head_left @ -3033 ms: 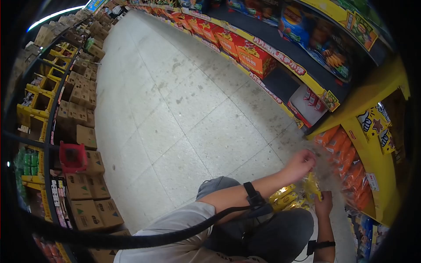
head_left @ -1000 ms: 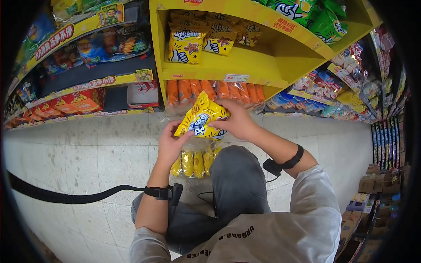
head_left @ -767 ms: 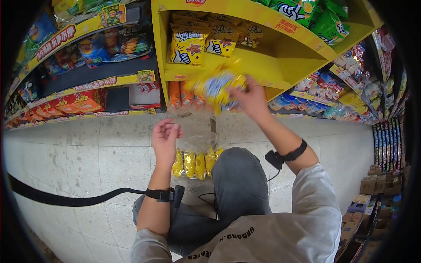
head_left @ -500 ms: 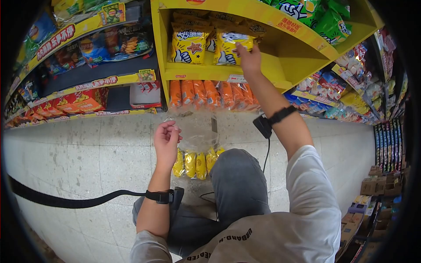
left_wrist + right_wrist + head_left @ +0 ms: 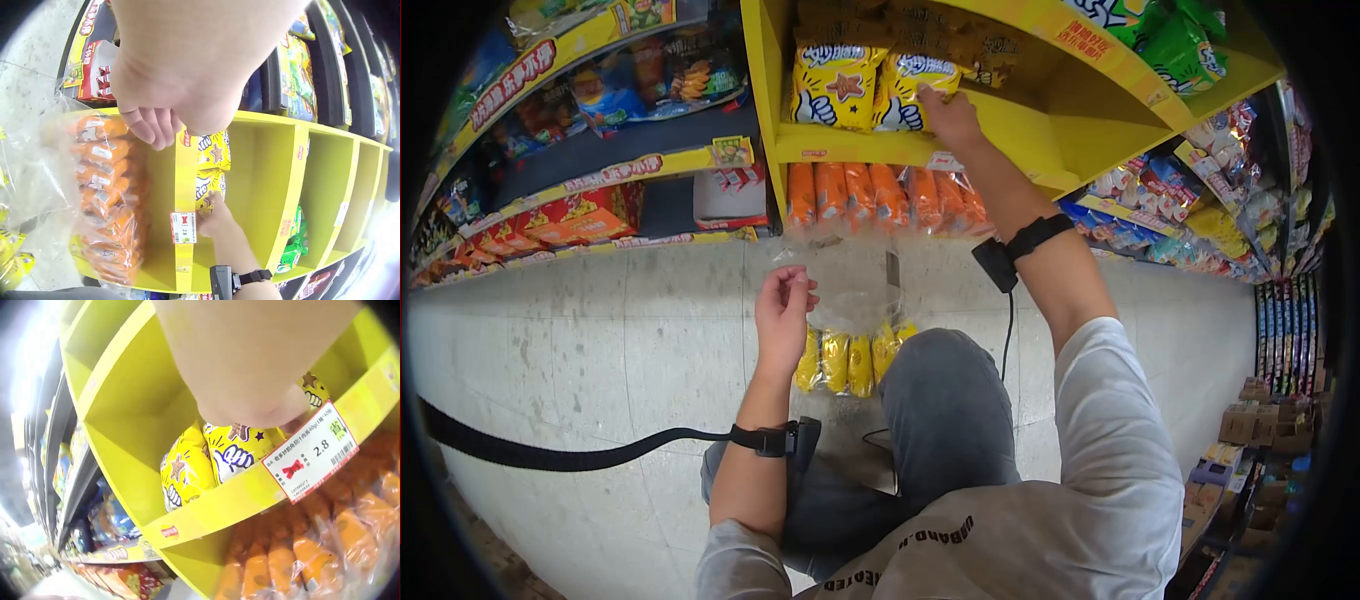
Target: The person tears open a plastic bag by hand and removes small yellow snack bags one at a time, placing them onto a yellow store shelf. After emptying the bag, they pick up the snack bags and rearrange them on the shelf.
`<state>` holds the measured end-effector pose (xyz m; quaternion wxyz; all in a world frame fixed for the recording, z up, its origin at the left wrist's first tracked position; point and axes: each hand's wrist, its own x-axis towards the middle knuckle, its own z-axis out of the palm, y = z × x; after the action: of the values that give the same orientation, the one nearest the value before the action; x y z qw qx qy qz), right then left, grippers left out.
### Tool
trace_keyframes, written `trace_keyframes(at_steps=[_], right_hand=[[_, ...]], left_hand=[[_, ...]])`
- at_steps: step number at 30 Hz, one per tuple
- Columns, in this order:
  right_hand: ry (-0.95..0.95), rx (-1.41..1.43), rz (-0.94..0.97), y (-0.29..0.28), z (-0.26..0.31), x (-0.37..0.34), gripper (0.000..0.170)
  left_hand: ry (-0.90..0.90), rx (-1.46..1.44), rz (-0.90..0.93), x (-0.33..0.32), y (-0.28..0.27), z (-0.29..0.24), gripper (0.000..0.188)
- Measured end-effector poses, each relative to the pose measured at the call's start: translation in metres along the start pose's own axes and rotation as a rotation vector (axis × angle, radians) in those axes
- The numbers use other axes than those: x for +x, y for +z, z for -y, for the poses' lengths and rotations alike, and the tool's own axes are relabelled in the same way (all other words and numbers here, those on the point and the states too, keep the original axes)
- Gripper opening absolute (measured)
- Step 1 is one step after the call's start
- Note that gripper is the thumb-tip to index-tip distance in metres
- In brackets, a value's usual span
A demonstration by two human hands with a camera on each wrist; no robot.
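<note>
My right hand (image 5: 952, 117) reaches into the yellow shelf compartment. It grips the right side of a yellow snack bag (image 5: 902, 97), which stands upright beside another yellow snack bag (image 5: 836, 90). In the right wrist view the hand's fingers are hidden behind the heel of the hand, above the bag (image 5: 236, 453). My left hand (image 5: 782, 312) hangs with loosely curled fingers and holds nothing, next to a large clear plastic wrapper (image 5: 845, 285). Several yellow snack bags (image 5: 835, 362) lie in the lower part of this wrapper on the floor.
Orange snack bags (image 5: 830, 193) fill the bottom compartment below the yellow shelf edge (image 5: 870, 148). A price tag (image 5: 312, 452) hangs on that edge. Darker shelves (image 5: 650, 130) with snack packs and red boxes (image 5: 585, 222) are at left; green bags (image 5: 1175, 50) sit at upper right.
Both hands held the yellow snack bag; the left let go and the right carried it up into the compartment. There it has shifted left, beside the front bag. The left hand has stayed low.
</note>
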<state>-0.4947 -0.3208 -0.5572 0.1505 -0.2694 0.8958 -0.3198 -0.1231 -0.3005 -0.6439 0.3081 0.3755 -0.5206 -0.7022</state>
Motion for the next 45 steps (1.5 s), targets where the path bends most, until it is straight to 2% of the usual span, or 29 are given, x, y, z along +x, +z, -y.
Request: trace_keyframes(at_steps=[2, 4, 5, 7, 9, 11, 12, 14, 15, 17, 18, 20, 21, 23, 24, 26, 30, 32, 33, 35, 39, 41, 42, 44, 45], right_hand=[[0.065, -0.08, -0.455, 0.017, -0.012, -0.002, 0.085], [-0.53, 0.035, -0.731, 0.009, -0.029, -0.045, 0.058], [-0.496, 0.02, -0.681, 0.013, -0.046, -0.077, 0.058], [-0.632, 0.206, 0.115, 0.01, -0.07, -0.137, 0.031], [-0.523, -0.137, 0.502, 0.047, -0.144, -0.164, 0.019], [-0.248, -0.368, 0.802, 0.086, -0.234, -0.178, 0.024], [-0.233, -0.442, 0.854, 0.1, -0.264, -0.184, 0.031], [-0.344, -0.349, 0.625, 0.133, -0.304, -0.193, 0.033], [-0.339, -0.346, 0.635, 0.143, -0.307, -0.193, 0.033], [-0.363, 0.076, 0.509, 0.168, -0.306, -0.188, 0.029], [-0.352, 0.078, 0.514, 0.174, -0.305, -0.185, 0.029], [-0.206, 0.184, 0.714, 0.177, -0.291, -0.177, 0.027], [-0.198, 0.186, 0.718, 0.177, -0.287, -0.178, 0.027], [-0.033, -0.134, 0.838, 0.175, -0.271, -0.176, 0.043], [-0.033, -0.134, 0.839, 0.172, -0.259, -0.177, 0.043], [0.048, -0.47, 0.928, 0.166, -0.239, -0.182, 0.059], [-0.008, -0.422, 0.912, 0.194, -0.277, -0.19, 0.061], [-0.135, -0.392, 0.987, 0.202, -0.293, -0.189, 0.051], [-0.136, -0.391, 0.986, 0.199, -0.29, -0.188, 0.051], [-0.164, -0.441, 0.947, 0.182, -0.272, -0.187, 0.038], [-0.286, -0.446, 0.811, 0.133, -0.226, -0.195, 0.028], [-0.429, -0.258, 0.6, 0.112, -0.218, -0.202, 0.026], [-0.432, -0.264, 0.595, 0.106, -0.218, -0.203, 0.026], [-0.338, -0.008, 0.445, 0.092, -0.218, -0.203, 0.023], [-0.343, -0.014, 0.438, 0.082, -0.214, -0.204, 0.023]], left_hand=[[0.029, -0.018, -0.012, 0.004, -0.002, 0.007, 0.025], [0.017, -0.009, -0.028, 0.004, -0.004, 0.008, 0.028], [0.005, 0.003, -0.038, 0.002, -0.006, 0.004, 0.028], [-0.041, 0.01, -0.05, 0.004, -0.01, 0.001, 0.028], [-0.054, 0.016, -0.06, 0.005, -0.012, -0.002, 0.028], [-0.082, -0.046, -0.089, 0.005, -0.012, -0.003, 0.028], [-0.089, -0.041, -0.095, 0.005, -0.012, -0.003, 0.028], [-0.113, -0.018, -0.077, 0.003, -0.013, -0.002, 0.029], [-0.123, -0.014, -0.081, 0.002, -0.013, -0.001, 0.029], [-0.13, -0.002, -0.049, 0.0, -0.01, 0.0, 0.03], [-0.141, 0.001, -0.047, -0.001, -0.008, 0.0, 0.03], [-0.132, -0.008, -0.046, -0.002, -0.004, -0.002, 0.028], [-0.14, -0.006, -0.046, -0.004, -0.003, -0.001, 0.028], [-0.147, 0.022, -0.04, -0.006, -0.002, -0.002, 0.027], [-0.147, 0.023, -0.04, -0.006, -0.003, -0.002, 0.027], [-0.151, 0.041, -0.034, -0.006, -0.003, -0.003, 0.027], [-0.143, 0.062, -0.022, -0.007, 0.001, -0.001, 0.03], [-0.169, 0.104, 0.03, -0.006, 0.001, 0.005, 0.03], [-0.168, 0.105, 0.031, -0.007, 0.001, 0.007, 0.03], [-0.162, 0.166, 0.073, -0.007, 0.0, 0.009, 0.03], [-0.14, 0.126, 0.076, -0.006, 0.001, 0.013, 0.025], [-0.129, 0.17, 0.102, -0.006, 0.0, 0.017, 0.025], [-0.123, 0.165, 0.104, -0.005, 0.0, 0.019, 0.025], [-0.146, 0.244, 0.153, -0.003, -0.001, 0.022, 0.028], [-0.138, 0.239, 0.155, -0.002, -0.001, 0.023, 0.028]])
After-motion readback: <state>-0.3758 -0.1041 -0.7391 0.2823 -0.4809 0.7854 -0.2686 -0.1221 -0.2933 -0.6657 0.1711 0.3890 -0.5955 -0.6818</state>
